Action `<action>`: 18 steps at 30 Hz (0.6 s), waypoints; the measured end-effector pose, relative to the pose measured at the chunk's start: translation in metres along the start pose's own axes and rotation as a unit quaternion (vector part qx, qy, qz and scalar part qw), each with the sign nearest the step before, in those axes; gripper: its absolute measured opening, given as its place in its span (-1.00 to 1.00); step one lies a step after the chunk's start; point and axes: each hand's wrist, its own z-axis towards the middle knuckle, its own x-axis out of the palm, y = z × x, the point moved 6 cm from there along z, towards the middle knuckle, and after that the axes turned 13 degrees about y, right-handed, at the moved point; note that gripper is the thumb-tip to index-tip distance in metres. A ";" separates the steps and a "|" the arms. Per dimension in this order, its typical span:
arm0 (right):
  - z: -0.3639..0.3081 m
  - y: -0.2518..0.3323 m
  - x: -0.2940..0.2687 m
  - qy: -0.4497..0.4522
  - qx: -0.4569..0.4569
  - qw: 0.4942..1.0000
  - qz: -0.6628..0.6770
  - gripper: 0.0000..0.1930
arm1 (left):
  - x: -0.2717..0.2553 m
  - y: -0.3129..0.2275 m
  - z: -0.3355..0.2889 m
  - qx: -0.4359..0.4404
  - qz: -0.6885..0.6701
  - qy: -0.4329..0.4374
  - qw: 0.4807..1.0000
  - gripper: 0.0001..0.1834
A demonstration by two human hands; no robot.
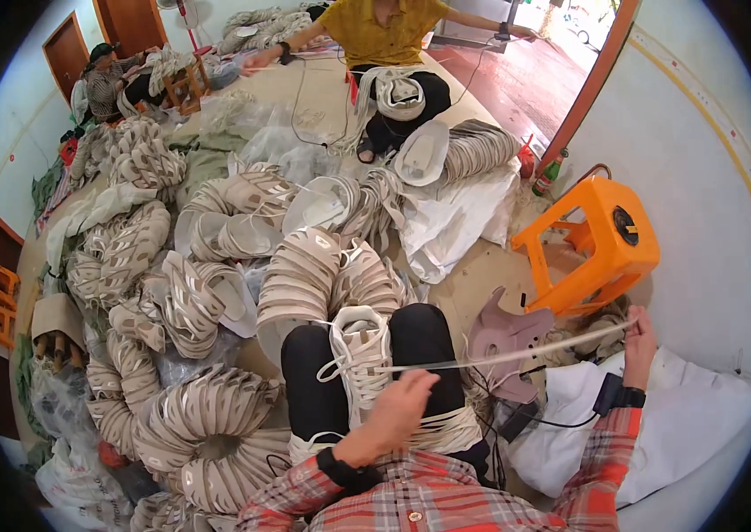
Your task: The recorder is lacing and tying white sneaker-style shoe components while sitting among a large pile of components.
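Green bottle (pixel 548 174) beyond right hand (pixel 640 350), contents unclear. Right hand pinches lace (pixel 526 353); cream, laced shoe upper (pixel 361 344) beyond left hand (pixel 396 410), grip unclear.

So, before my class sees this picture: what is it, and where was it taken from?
There is no machine: a person works bare-handed. A fisheye camera on the head looks down, so straight edges bend. A pale shoe upper sits between the knees. The right hand holds a lace stretched out to the right; the left hand is by the upper, its grip unclear. Bundled uppers lie on the floor, a stool stands at right, and another person sits opposite.
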 end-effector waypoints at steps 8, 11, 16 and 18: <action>-0.068 -0.049 0.159 0.234 0.068 0.956 -0.163 -0.82 | -0.003 0.000 0.010 -0.028 0.120 0.123 0.985 -0.72; -0.139 -0.138 0.242 0.412 0.075 0.858 -0.296 -0.86 | 0.025 -0.010 -0.012 0.011 0.124 0.243 0.962 -0.79; -0.220 -0.142 0.351 0.483 -0.245 0.646 -0.537 -0.92 | -0.044 0.042 -0.035 -0.208 -0.048 -0.057 0.975 -0.70; -0.226 -0.142 0.354 0.475 -0.257 0.623 -0.566 -0.88 | -0.045 0.043 -0.033 -0.234 -0.031 -0.040 0.971 -0.66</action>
